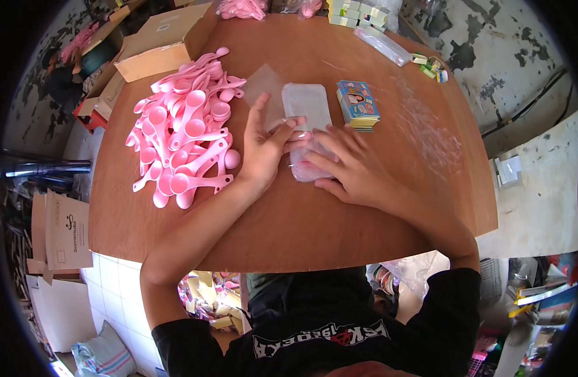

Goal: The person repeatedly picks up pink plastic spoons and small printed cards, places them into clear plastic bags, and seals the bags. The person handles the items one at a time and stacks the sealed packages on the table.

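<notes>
A stack of clear plastic bags (306, 100) lies in front of me on the brown table. My left hand (267, 141) is over the stack's left edge, index finger raised, with thumb and other fingertips pinching at the top bag. Spread across the stack's near half is my right hand (352, 160), fingers apart and resting on the plastic. A pinkish tint shows through the bags under its fingers. Left of my left hand is a large heap of pink measuring spoons (185, 129). A stack of printed cards (358, 103) sits just beyond my right hand.
A loose clear sheet (262, 85) lies between spoons and bags. An open cardboard box (160, 47) stands far left. Thin clear strips (427, 129) are scattered at right. Small boxes (358, 12) and a long plastic packet (383, 45) lie far right. Another person (62, 81) is at far left.
</notes>
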`<state>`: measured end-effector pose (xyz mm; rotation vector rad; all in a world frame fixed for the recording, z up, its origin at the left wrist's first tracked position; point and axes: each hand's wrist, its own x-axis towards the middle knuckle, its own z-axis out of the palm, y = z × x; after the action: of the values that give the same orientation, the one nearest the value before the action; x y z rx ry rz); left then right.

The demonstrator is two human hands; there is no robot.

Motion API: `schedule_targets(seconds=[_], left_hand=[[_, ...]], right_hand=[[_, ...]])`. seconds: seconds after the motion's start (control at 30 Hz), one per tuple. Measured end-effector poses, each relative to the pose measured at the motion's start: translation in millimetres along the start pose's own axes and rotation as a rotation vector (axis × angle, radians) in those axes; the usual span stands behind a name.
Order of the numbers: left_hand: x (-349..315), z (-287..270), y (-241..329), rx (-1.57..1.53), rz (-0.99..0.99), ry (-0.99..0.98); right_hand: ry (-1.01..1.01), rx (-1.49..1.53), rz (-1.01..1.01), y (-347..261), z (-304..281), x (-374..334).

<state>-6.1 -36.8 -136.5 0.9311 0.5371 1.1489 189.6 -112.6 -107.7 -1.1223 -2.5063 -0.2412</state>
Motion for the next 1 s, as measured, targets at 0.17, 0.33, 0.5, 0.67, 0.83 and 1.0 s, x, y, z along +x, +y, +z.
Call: schedule_targets(seconds=[0.17,0.33,0.5,0.67,0.83,1.0], left_hand=[[1.4,1.0,6.4,0.042,0.067,0.061],[0.2,4.0,7.4,0.048,0.091,0.109],[-2.4,-0.9,4.7,0.106,0.102,0.087],[-3.7,5.5,2.4,0.140,0.046,0.049],[-4.6,6.9,0.7,0.158,0.078,0.025],[-1.7,5.8,-2.9,0.135,0.104,-0.005]], right_hand=[[0.025,0.023,-0.011,10.8,11.0,0.8],[0.041,-0.113,-0.027,32.8,22.3,20.3],[0.164,-0.055,0.121,39.0,5.9,24.4],[0.219,-0.228,0.731,67.6,-32.8,20.4],[-0.100,-0.072,0.938,95.7,-29.9,8.5],[0.360,0.031,0.764,101.5,-13.2,-3.2]])
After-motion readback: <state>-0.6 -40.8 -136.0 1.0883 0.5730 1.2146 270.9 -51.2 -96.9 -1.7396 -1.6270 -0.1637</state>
